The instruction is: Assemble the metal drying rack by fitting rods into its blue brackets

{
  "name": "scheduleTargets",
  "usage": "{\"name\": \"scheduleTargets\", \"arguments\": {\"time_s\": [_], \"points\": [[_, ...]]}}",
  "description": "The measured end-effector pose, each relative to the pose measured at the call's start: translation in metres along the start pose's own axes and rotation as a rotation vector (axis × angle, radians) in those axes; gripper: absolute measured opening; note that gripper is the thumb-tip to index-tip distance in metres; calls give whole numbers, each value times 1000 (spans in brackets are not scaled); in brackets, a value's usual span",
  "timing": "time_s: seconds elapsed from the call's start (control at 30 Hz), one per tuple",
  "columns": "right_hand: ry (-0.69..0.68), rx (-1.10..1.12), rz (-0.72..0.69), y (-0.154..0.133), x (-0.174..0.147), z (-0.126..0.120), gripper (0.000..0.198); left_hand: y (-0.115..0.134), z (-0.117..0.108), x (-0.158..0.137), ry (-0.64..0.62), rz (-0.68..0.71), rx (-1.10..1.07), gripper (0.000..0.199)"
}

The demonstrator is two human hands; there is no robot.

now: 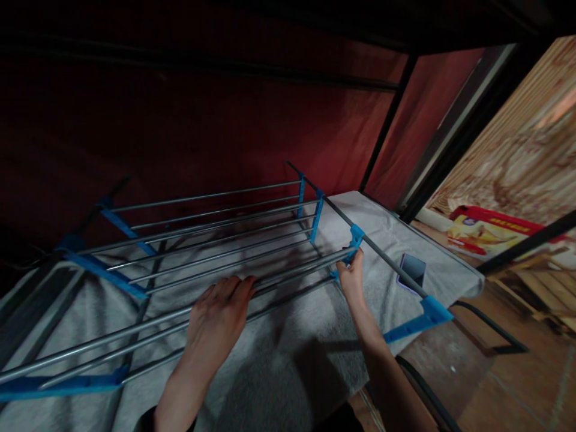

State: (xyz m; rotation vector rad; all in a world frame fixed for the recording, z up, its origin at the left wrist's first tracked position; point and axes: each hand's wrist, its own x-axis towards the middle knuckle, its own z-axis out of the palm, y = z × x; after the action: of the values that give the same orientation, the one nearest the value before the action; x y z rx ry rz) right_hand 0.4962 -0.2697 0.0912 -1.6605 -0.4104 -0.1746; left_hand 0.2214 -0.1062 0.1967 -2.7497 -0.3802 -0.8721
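A rack of thin metal tubes and blue plastic brackets lies across a grey cloth. My left hand (218,321) is laid over a metal tube (112,332) in the nearest row, its fingers curled round it. Farther right, my right hand (351,276) pinches the end of this row of tubes, at a blue bracket (357,234). That bracket sits on a dark side pole (384,258). My fingertips partly hide the joint between tube and bracket. At the near right end of the pole is another blue bracket (420,318), with no tubes in it.
Beyond the side pole, a phone (411,272) lies on the grey cloth (306,330). Dark metal frame posts (389,123) and a red panel (216,132) stand behind. A red and yellow package (490,231) is at the right, above the brown floor (517,384).
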Motion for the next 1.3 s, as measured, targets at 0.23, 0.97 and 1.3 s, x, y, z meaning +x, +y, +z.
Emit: {"name": "scheduleTargets", "arguments": {"time_s": [0.23,0.97,1.3], "points": [[-9,20,19,-2,-2,-1,52,-1,-6,5,17,-28,-15,33],[65,110,-25,-26,17,0,65,-6,-4,7,51,10,-34,32],[86,137,-45,-37,21,5,65,-6,-4,7,48,32,-16,32]]}}
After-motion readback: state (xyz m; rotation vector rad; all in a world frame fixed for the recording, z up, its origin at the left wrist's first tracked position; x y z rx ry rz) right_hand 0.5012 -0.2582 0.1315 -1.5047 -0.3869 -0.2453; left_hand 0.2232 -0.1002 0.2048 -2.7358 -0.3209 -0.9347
